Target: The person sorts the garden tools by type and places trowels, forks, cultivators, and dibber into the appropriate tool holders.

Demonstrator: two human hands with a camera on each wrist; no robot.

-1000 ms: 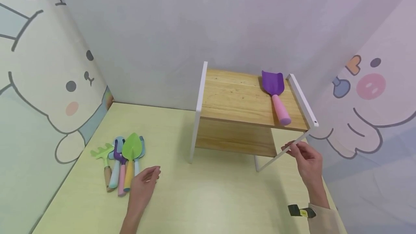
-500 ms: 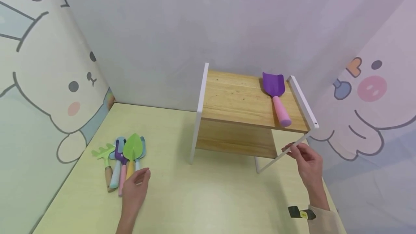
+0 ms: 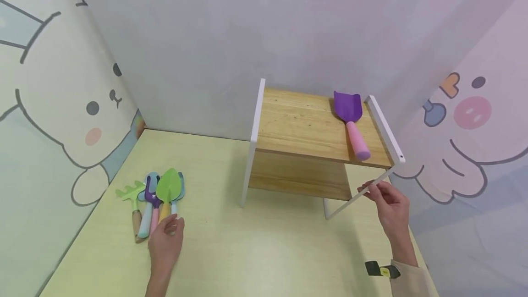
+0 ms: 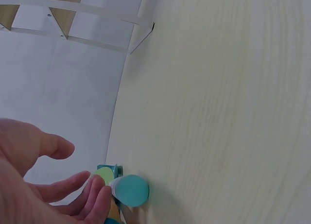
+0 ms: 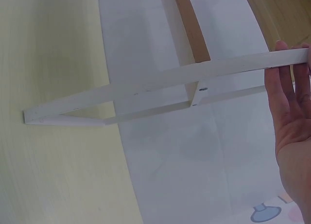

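Note:
My left hand (image 3: 166, 243) hovers over the handles of the garden tools, and its thumb stands apart from the bent fingers in the left wrist view. Under or beside it lie a green trowel (image 3: 168, 186) with a yellow handle, a purple hand fork (image 3: 151, 195) with a pink handle and a blue tool (image 3: 181, 187). Whether the fingers touch a handle I cannot tell. My right hand (image 3: 392, 205) holds the white front leg (image 5: 160, 78) of a two-tier wooden shelf (image 3: 297, 127) between thumb and fingers. A purple scoop (image 3: 348, 107) with a pink handle lies on the top tier.
Left of the other tools lies a light green rake (image 3: 133, 192) with a brown handle, next to a pale blue handle (image 3: 145, 221). They rest on a pale wooden table (image 3: 255, 251). Cloth walls with cartoon animals close in the back and both sides.
My left hand has moved leftward and slightly down, from beside the tools to over their handles. My right hand stays on the shelf leg. The tools and scoop lie as before.

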